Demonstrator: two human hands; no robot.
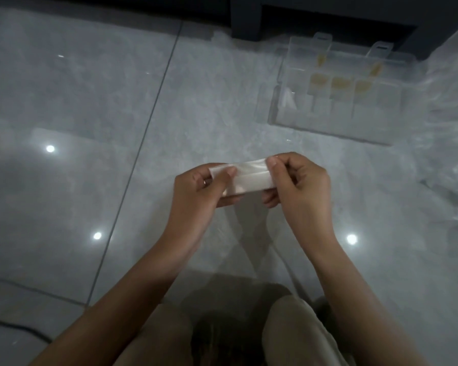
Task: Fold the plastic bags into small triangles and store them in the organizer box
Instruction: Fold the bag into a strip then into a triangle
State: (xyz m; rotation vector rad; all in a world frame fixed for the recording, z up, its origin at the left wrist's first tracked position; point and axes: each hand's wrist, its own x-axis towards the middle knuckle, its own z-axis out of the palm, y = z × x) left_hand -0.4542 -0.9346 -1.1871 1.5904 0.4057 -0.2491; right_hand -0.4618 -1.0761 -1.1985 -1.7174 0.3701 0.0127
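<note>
A clear plastic bag (251, 177), folded into a narrow strip, is held above the grey tiled floor at the middle of the view. My left hand (198, 191) pinches its left end between thumb and fingers. My right hand (299, 180) pinches the right end, thumb on top. The rest of the bag hangs down as a see-through tail toward my lap. The clear organizer box (336, 128) lies open on the floor at the upper right. One folded white triangle (288, 99) sits in its left compartment, and yellowish patches show in several middle compartments.
A heap of loose clear plastic bags (450, 159) spreads along the right edge. A dark piece of furniture (249, 17) stands at the top behind the box. My legs in beige trousers (296, 326) fill the bottom centre. A dark cable (24, 328) crosses the bottom-left floor.
</note>
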